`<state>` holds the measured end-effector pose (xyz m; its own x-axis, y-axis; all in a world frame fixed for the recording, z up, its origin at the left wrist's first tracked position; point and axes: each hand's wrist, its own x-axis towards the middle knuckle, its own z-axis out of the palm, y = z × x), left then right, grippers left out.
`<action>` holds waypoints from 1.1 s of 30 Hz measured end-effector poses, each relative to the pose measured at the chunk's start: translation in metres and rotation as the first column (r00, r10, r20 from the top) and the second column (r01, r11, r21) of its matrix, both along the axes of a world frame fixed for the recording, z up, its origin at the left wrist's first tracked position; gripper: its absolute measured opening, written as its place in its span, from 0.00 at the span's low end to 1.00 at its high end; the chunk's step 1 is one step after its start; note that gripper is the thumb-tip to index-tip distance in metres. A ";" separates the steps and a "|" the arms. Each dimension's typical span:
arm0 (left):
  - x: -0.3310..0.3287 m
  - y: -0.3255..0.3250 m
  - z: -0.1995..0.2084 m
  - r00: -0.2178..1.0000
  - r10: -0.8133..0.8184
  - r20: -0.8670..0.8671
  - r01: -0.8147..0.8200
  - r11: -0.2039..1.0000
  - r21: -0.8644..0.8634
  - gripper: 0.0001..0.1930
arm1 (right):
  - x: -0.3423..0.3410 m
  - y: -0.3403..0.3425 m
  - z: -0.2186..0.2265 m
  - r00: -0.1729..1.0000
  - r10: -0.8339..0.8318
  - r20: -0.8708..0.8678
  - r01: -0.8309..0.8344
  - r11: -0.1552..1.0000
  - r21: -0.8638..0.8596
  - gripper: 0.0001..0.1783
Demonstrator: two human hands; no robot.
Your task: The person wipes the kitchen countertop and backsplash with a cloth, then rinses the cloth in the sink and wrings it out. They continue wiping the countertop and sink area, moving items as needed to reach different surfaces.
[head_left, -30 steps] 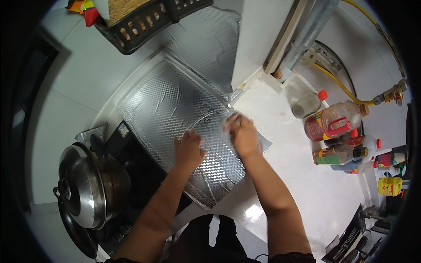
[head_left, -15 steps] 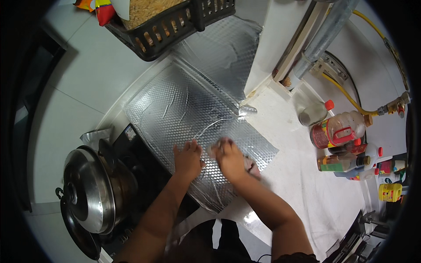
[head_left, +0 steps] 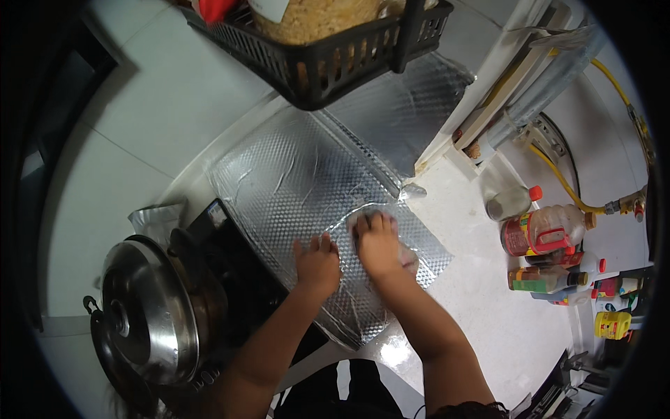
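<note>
A silver embossed foil sheet point(head_left: 269, 171), creased in places, covers part of the white counter. On it my left hand point(head_left: 318, 269) rests with its fingers stretched out and a little apart, holding nothing. To its right, my right hand point(head_left: 379, 246) presses a crumpled pinkish-grey cloth point(head_left: 409, 260) against the foil. Its fingers curl over the cloth, whose edges show on both sides of the hand; the rest is hidden beneath the palm.
At left, a lidded steel pot point(head_left: 164, 328) stands on a black cooktop point(head_left: 251, 262). A black plastic basket point(head_left: 335, 70) overhangs the foil's far end. Several bottles, including a large red-labelled jug point(head_left: 534, 234), line the right side beside a yellow hose point(head_left: 558, 171) and a grey pipe.
My right hand has shifted slightly across the foil with the cloth. My left hand stays on the sheet. The whole view has shifted, showing the basket lower and farther right.
</note>
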<state>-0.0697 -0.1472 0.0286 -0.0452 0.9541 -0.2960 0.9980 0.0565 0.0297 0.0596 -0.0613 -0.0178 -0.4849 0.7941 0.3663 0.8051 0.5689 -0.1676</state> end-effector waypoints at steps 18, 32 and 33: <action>0.012 0.008 -0.002 0.999 -0.007 0.038 0.008 1.000 -0.004 0.31 | -0.025 0.076 0.010 0.983 -0.182 0.034 0.185 0.965 -0.188 0.13; 0.000 0.003 -0.013 0.999 0.004 -0.041 -0.004 1.000 0.014 0.33 | -0.020 0.023 0.016 0.995 -0.099 0.010 0.099 0.981 -0.169 0.15; 0.004 0.005 -0.010 1.000 -0.008 -0.009 0.008 0.999 0.033 0.30 | -0.034 0.058 0.021 0.988 -0.148 0.040 0.153 0.965 -0.212 0.15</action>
<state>-0.0658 -0.1420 0.0184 -0.0399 0.9636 -0.2642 0.9986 0.0475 0.0223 0.0259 -0.0034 0.0030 -0.3605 0.9171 0.1701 0.8839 0.3941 -0.2518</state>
